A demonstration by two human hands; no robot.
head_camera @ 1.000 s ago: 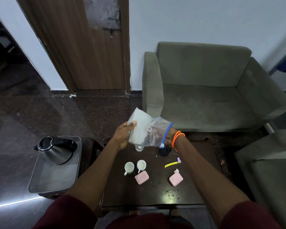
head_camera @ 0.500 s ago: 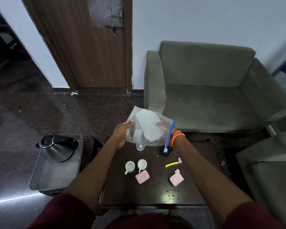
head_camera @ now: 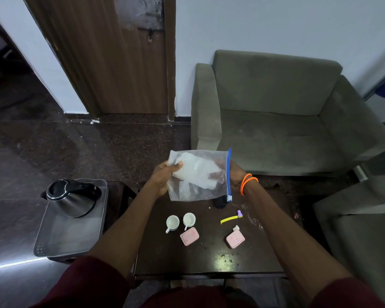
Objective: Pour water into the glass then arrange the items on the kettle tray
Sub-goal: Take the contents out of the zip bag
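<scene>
1. Held a zip bag over the table — left hand pinched on its left edge, thumb across the plastic.
2. Right hand closed on the blue zip side; fingers mostly hidden behind the bag.
3. Risked a slip — limp plastic, white contents bunched inside, could have dropped onto the two cups below.
4. Could not tell whether the zip was sealed; tilted open, might have spilled.
5. No glass in plain sight; possibly hidden behind the bag, and easily knocked.
6. Kettle sat on its tray, well left of the table, untouched.
</scene>
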